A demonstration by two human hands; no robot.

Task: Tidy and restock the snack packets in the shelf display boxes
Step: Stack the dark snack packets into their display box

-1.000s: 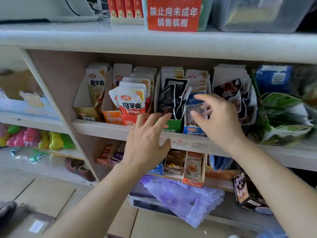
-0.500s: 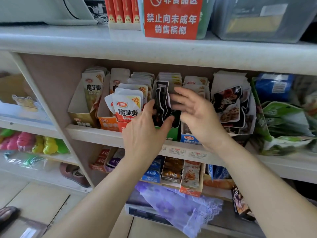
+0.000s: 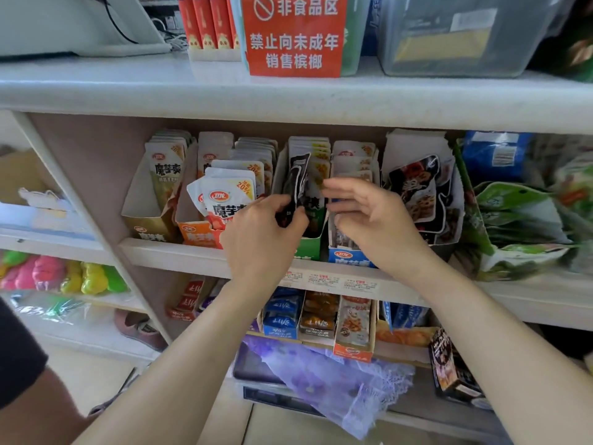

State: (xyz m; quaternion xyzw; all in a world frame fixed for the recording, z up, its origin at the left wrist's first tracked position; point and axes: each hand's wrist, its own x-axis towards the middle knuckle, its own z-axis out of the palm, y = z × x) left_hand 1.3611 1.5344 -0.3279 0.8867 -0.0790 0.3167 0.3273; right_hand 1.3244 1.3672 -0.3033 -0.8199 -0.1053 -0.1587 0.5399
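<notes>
Nearest me, at the bottom of the frame, 2 bare forearms reach up and in toward the shelving. Below them, lower centre, a purple lace cloth (image 3: 337, 374) hangs over the front of the lowest shelf, with a row of small snack boxes (image 3: 353, 326) standing just behind it.

At mid-frame the left hand (image 3: 260, 239) has its grip closed on a black packet (image 3: 296, 181), thumb and fingers pinching the lower part. The packet stands roughly upright, its top twisted, over the mouth of the green display box (image 3: 309, 248). Just right of it the right hand (image 3: 375, 220) hovers with a loose, open grip, fingers spread and holding nothing, in front of the blue display box (image 3: 348, 256). I cannot tell whether its fingertips touch the packets there.

Both boxes sit on the middle shelf (image 3: 179, 255), which has price labels (image 3: 327, 279) along its front edge. Left of the green box is an orange display box (image 3: 195, 234) with white and red packets (image 3: 229, 197) leaning forward out of it, and further left a gold display box (image 3: 144, 226). Right of the blue box a white box holds dark packets (image 3: 417, 191), and green bags (image 3: 519, 220) are piled at the right edge.

Furthest up, on the top shelf, a red sign (image 3: 293, 36) stands upper centre beside a clear plastic bin (image 3: 465, 33).
</notes>
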